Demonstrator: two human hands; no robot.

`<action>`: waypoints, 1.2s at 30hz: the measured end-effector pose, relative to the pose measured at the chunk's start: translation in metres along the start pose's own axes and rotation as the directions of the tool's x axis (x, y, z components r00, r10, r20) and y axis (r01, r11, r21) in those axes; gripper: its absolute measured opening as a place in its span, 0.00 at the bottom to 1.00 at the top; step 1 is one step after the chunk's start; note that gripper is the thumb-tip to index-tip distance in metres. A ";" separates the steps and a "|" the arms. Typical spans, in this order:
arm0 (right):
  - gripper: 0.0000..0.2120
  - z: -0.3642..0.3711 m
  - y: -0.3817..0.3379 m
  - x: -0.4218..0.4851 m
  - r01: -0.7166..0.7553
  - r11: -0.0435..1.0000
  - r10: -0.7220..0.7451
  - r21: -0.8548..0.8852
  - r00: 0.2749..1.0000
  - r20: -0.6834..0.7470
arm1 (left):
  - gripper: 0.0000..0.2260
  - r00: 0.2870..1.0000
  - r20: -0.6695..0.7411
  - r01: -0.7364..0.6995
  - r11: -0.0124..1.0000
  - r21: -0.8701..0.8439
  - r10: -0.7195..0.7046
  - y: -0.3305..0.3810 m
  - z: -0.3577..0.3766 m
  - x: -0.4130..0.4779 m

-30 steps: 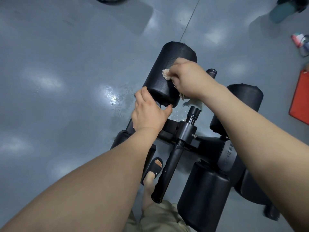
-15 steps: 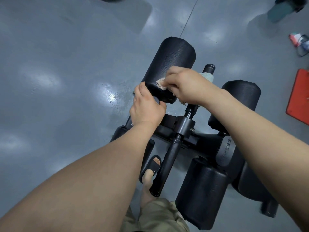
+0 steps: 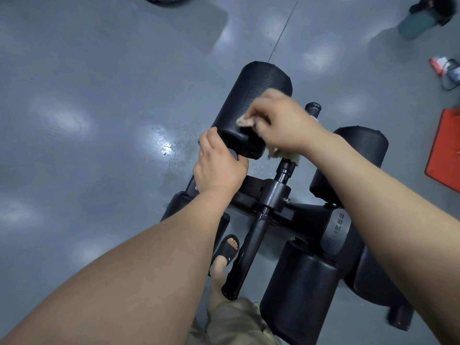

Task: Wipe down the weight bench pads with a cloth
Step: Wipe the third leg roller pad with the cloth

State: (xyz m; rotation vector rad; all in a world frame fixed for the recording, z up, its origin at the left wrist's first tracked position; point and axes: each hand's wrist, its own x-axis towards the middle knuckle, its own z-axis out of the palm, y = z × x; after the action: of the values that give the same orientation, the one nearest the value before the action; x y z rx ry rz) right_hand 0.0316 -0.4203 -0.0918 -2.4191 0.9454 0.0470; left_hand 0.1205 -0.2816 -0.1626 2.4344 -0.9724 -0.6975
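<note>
The roller pad (image 3: 258, 95), at the far left of the bench's leg frame (image 3: 276, 192), is gripped at its near end by the left hand (image 3: 219, 168), while the pale cloth (image 3: 245, 120) is bunched in the curled right hand (image 3: 286, 123) and pressed on it. It is best held from turning and wiped with overlapping strokes. Its black foam is seen matt and finely ribbed.

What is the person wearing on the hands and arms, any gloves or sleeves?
Both are bare. The left hand and right hand have no gloves or visible rings; the left forearm and right forearm show no sleeve, watch or band. Khaki shorts and a black slide sandal are worn.
</note>
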 end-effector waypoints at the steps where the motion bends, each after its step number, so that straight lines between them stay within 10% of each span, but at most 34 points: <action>1: 0.13 -0.004 0.001 0.008 -0.065 0.998 0.065 0.011 0.996 -0.063 | 0.34 1.000 -0.004 -0.004 1.000 -0.003 0.004 0.000 0.000 0.000; 18: 0.14 -0.020 0.045 0.082 -0.384 0.922 0.356 -0.042 0.888 -0.291 | 0.27 0.999 -0.030 -0.031 0.999 -0.035 0.030 0.002 0.000 0.000; 36: 0.10 0.001 0.016 0.032 -0.075 0.993 0.072 -0.094 0.997 -0.040 | 0.26 0.999 -0.023 -0.035 0.999 -0.015 0.035 0.004 -0.002 -0.001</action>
State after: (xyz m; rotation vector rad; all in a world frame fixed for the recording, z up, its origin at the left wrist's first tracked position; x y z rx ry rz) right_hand 0.0457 -0.4495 -0.1073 -2.4789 1.0712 0.0764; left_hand 0.1191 -0.2830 -0.1584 2.4013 -0.9947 -0.6611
